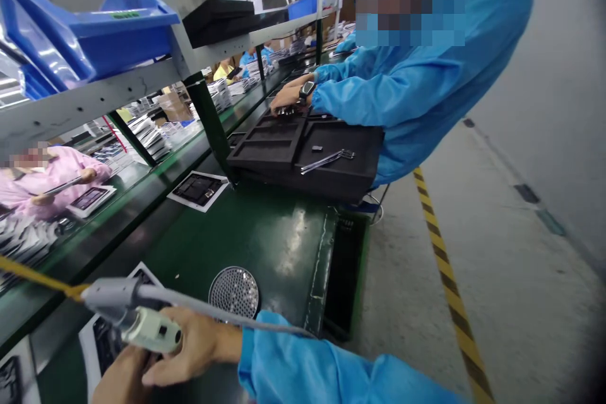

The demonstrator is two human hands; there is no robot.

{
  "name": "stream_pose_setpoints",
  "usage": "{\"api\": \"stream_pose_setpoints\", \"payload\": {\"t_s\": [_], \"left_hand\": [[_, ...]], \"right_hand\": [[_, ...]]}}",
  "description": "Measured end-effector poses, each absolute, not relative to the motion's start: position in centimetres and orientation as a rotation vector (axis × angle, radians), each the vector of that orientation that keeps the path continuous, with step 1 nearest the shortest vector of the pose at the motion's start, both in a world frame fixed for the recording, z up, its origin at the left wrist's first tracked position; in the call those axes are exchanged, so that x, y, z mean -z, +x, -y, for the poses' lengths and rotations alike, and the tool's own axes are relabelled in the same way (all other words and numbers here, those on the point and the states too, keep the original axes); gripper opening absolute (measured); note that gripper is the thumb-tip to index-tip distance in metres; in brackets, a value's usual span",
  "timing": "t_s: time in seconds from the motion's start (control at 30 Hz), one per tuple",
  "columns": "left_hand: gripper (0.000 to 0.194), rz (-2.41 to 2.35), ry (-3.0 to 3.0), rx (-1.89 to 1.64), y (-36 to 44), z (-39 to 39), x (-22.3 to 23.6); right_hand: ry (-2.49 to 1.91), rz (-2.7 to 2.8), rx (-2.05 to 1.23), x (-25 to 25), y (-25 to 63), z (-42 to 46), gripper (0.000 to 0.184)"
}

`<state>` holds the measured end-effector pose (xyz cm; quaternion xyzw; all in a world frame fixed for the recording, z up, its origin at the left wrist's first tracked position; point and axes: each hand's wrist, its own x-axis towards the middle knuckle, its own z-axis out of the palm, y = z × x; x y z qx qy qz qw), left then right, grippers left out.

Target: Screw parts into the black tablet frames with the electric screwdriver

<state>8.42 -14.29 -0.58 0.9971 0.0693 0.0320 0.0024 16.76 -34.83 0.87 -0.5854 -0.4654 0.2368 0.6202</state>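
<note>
Toward the near left corner of the green tabletop (265, 227), the right hand (199, 342) and left hand (120, 379) come close together, with a pale green tool (152, 330) just above them in view. The tool's long axis slants from its grey upper end (111, 293), where a yellow cord (35, 270) meets it, down to its blunt end beside the right hand, which is the nearer of the two. The right hand's fingers are bent and its thumb reaches toward the left; whether it grips the tool or anything else cannot be told. The left hand's fingers are hidden, so its state cannot be told either. Beneath and left of the tool lies a dark part (106, 336) on a white sheet (88, 344). A round dish (234, 292) lies just beyond the right wrist, toward the tabletop's right edge.
</note>
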Motion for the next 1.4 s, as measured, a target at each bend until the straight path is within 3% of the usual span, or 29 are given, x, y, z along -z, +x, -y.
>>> {"api": "stream_pose_setpoints", "payload": {"t_s": [0.13,0.27,0.4,0.63,0.8,0.9,1.0,1.13,1.4], "left_hand": [[0.021,0.016,3.078,0.009,5.6,17.1,0.7],[0.028,-0.051,3.158,-0.044,2.6,22.1,0.7],[0.020,-0.013,3.186,-0.032,1.0,26.3,1.9],[0.018,-0.047,3.022,-0.580,-0.3,27.5,5.2],[0.008,-0.089,2.784,-1.015,-1.2,27.1,4.0],[0.016,-0.361,2.747,-1.196,-1.7,25.7,3.2],[0.033,-0.442,2.815,-0.995,-2.0,24.3,3.4],[0.026,-0.385,2.833,-0.676,-1.8,23.9,4.2],[0.030,-0.570,2.575,-0.729,-0.4,24.6,4.4]], "right_hand": [[-1.336,0.881,-0.421,-1.7,16.8,36.3,0.039],[-1.375,0.793,-0.280,-2.2,17.4,37.4,0.025],[-1.310,0.667,-0.173,-1.8,18.1,38.3,0.016],[-1.237,0.514,-0.119,-0.8,19.9,40.8,0.018],[-1.247,0.483,-0.071,0.1,20.1,41.0,0.017],[-1.268,0.496,-0.087,0.4,19.9,40.7,0.017],[-1.284,0.518,-0.125,0.4,19.8,40.6,0.017],[-1.314,0.530,-0.166,0.4,19.5,40.8,0.017],[-1.315,0.481,-0.209,0.1,19.4,40.5,0.018]]}}
